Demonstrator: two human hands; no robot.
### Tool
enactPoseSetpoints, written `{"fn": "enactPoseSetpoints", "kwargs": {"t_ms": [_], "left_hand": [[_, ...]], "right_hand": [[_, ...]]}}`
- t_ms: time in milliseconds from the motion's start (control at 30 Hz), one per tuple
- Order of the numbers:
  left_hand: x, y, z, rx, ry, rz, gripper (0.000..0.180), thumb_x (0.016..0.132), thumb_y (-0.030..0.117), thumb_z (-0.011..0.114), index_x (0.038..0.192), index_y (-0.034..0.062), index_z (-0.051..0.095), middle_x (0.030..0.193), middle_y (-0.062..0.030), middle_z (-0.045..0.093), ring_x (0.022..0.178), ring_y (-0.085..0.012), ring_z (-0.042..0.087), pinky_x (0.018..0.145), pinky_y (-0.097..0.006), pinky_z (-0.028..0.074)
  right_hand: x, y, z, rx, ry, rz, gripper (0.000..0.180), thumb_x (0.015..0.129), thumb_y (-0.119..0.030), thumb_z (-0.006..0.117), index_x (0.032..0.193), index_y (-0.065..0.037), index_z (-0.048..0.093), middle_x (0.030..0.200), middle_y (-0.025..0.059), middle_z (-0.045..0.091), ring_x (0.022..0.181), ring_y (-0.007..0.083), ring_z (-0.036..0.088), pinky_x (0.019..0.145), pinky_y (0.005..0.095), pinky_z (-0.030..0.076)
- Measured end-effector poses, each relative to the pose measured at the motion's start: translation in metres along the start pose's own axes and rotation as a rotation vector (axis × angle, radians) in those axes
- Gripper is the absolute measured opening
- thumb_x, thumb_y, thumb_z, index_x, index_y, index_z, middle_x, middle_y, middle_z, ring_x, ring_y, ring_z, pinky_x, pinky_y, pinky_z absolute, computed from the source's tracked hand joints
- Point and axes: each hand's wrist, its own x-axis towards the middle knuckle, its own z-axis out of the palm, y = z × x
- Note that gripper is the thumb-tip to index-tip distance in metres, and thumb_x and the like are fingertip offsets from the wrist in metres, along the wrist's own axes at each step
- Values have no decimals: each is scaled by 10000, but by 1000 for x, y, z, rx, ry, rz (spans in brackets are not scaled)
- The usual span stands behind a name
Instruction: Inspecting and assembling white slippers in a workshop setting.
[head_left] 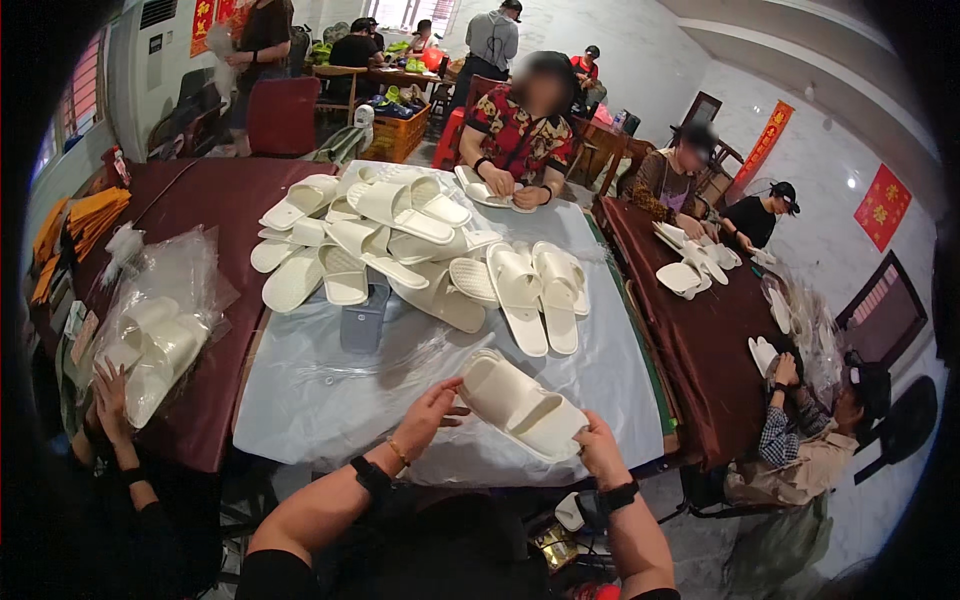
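A white slide slipper with a broad strap is held tilted above the front edge of the covered table. At its left end are the thumb and fingers of my left hand, loosely curved against the edge. My right hand grips the opposite end, thumb toward the top. Whether a second slipper lies beneath it is hidden. Farther back, a heap of white slippers covers the middle of the table, with a neat pair at its right side. One grey-blue slipper pokes out from the heap's near side.
Clear plastic wrap lies on the pale sheet. At left, a co-worker's hands touch bagged slippers. Across the table a person handles slippers. More people work at the right-hand table. Orange bundles lie far left.
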Motion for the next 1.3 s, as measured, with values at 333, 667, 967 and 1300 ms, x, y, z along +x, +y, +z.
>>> {"fn": "enactPoseSetpoints", "kwargs": {"t_ms": [333,667,967,1300], "left_hand": [[-27,0,-37,-167,260,-67,287,926,233,566,1125,27,579,950,-8,611,825,-90,548,715,-240,457],[-27,10,-90,105,497,39,242,913,217,560,1036,12,601,898,-37,624,792,-123,570,721,-275,475],[64,0,-31,984,456,326,469,841,364,609,1162,24,568,1068,-154,614,1031,-288,554,922,-412,413],[-19,-18,-26,1241,172,338,612,829,380,621,1307,34,459,1359,-224,419,1211,-384,426,1026,-448,333]], "right_hand": [[-7,2,49,-46,-198,172,249,822,-39,590,1070,-21,582,909,35,644,714,101,573,593,239,448],[28,-24,-38,-194,-94,232,338,788,-80,669,1096,39,598,979,90,662,819,182,640,761,292,508],[100,-48,55,-836,86,-500,370,788,-210,686,1039,51,608,983,161,654,899,255,627,783,332,476],[15,17,70,-960,184,-388,443,837,-220,617,1170,41,486,1165,230,498,1098,382,446,950,438,360]]}}
